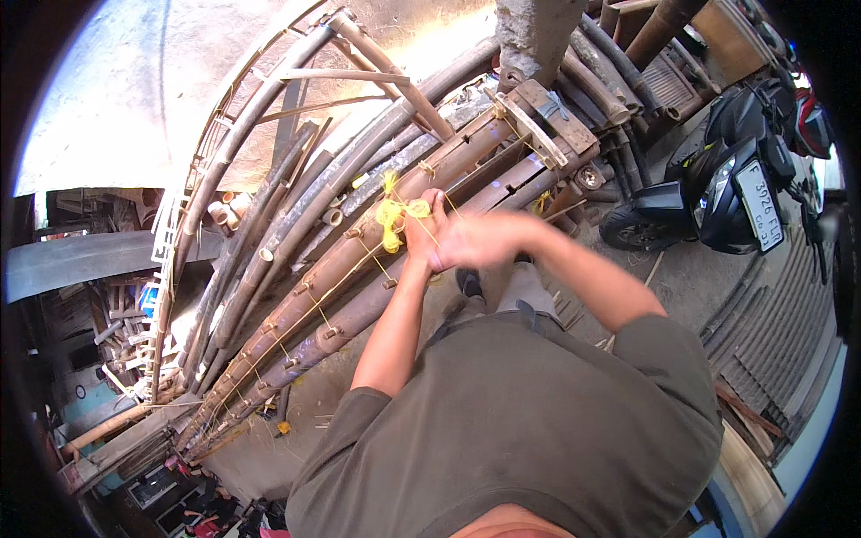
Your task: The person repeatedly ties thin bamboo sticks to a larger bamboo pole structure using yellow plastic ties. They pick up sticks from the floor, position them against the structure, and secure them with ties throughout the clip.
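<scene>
Two long brown bamboo poles [287,325] lie side by side before me, with short pegs and thin yellow cord strung along them. My left hand [423,235] is over the nearer part of the poles, its fingers closed at a bundle of bright yellow string [391,215]. Loops of the string hang out beside the fingers, over the upper pole. My right hand [480,238] crosses close beside the left one and is smeared by motion, so its fingers do not show clearly. A thin strand runs near both hands.
A wooden end block [560,125] joins the poles at the upper right, near a concrete post [536,45]. Dark bamboo lengths [305,215] and a curved bamboo frame [202,170] stand behind. A parked motorcycle [717,197] is at the right, near corrugated sheets [780,332].
</scene>
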